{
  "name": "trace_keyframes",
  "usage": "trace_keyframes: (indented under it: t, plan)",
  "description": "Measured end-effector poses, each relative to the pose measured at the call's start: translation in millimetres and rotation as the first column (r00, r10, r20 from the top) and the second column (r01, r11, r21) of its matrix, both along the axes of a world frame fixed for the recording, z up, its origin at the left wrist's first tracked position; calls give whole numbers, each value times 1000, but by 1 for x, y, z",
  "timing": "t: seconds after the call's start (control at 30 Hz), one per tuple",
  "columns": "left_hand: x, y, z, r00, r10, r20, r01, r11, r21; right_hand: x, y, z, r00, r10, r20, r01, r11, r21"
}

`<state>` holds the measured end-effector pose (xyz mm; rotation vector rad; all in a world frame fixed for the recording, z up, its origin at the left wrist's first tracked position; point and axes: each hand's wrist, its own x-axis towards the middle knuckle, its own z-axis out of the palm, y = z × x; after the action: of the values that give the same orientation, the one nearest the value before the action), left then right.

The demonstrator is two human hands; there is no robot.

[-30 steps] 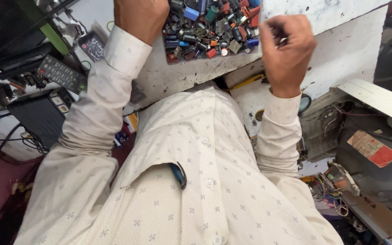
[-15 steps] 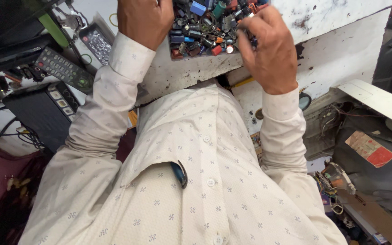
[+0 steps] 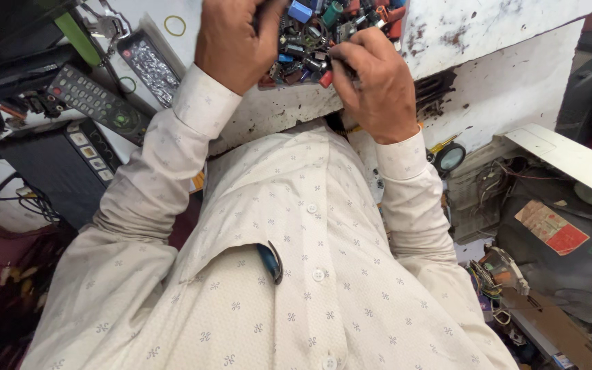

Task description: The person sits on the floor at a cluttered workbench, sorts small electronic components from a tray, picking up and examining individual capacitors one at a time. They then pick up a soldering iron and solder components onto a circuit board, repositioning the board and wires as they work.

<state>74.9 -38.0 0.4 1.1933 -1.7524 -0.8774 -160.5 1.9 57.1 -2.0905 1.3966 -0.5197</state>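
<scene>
A heap of small electronic parts [image 3: 313, 31], capacitors and the like in blue, red, green and black, lies on a worn white bench [image 3: 488, 34] at the top of the view. My left hand [image 3: 234, 44] rests curled over the heap's left side, its fingertips hidden among the parts and by the frame edge. My right hand [image 3: 375, 92] is at the heap's near right side, thumb and fingers pinched on a small dark part [image 3: 336, 65]. Both arms are in white patterned shirt sleeves.
Two remote controls [image 3: 94, 103] [image 3: 149, 65] and a black box [image 3: 63, 164] lie to the left. A round lens [image 3: 450, 157] hangs under the bench. An opened old set with loose wiring [image 3: 563, 233] stands at the right. A dark clip [image 3: 270, 260] sits in my shirt pocket.
My right hand has swung left from beside the heap into it and pinched down. My left hand shifted right over the heap. The view has drifted a little.
</scene>
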Motion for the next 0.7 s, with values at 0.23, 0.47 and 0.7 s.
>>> trace_keyframes:
  t: [0.23, 0.47, 0.7]
  plan:
    - [-34, 21, 20, 931, -76, -357, 189, 937, 292, -11, 22, -22, 498, -618, 608, 252, 774, 581]
    - [-72, 35, 6, 663, 130, -737, 412, 759, 504, -19, 31, -37, 202, -623, 756, 146, 782, 605]
    - [-73, 37, -1, 593, 167, -787, 430, 761, 486, -16, 33, -37, 274, -603, 749, 172, 797, 578]
